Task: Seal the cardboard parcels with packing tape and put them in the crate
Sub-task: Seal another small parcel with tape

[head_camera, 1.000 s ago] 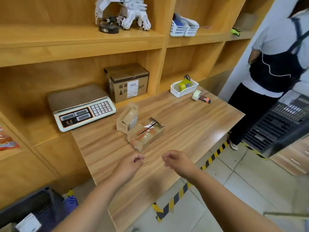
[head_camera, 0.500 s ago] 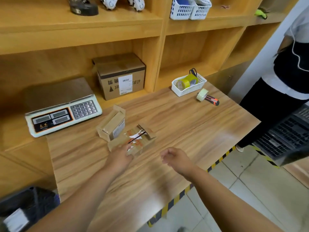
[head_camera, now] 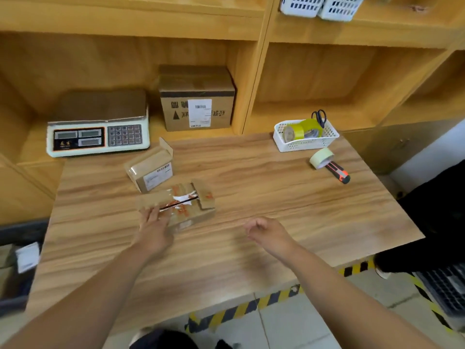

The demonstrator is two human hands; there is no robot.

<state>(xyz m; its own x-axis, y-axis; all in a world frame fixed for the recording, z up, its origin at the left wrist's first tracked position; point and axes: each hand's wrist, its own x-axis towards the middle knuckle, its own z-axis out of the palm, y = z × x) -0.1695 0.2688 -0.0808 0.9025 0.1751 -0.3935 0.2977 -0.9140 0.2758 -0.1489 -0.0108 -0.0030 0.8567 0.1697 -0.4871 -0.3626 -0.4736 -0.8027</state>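
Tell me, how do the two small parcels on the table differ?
The left hand touches the near parcel; the far parcel is untouched. The near parcel bears red print and a dark gap along its top; the far parcel bears a white label and has one flap standing up. Both are brown cardboard.

Head-height view, down over table (head_camera: 276, 197)

Left grip (head_camera: 154, 229), right grip (head_camera: 268, 231) bare; forearms (head_camera: 83, 298) unsleeved; dark clothing (head_camera: 161, 340) at bottom edge, blurred.
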